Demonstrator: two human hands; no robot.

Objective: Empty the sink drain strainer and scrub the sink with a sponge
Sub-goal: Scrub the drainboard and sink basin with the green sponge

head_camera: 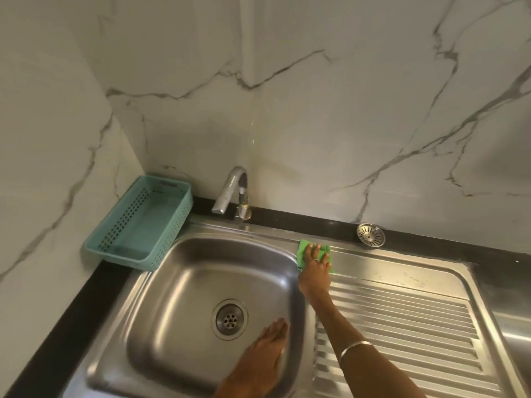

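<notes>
The steel sink (172, 282) has an open drain (230, 318) in its basin floor. A round metal strainer (370, 234) lies on the black ledge at the back right, away from the drain. My right hand (314, 265) presses flat on a green sponge (304, 249) at the basin's far right corner, where the rim meets the drainboard. My left hand (270, 351) lies with straight fingers on the basin's near right wall, holding nothing.
A teal perforated basket (120, 239) stands on the counter left of the sink. The chrome tap (230, 193) rises behind the basin. The ribbed drainboard (402, 326) stretches right. Marble walls close in the back and left.
</notes>
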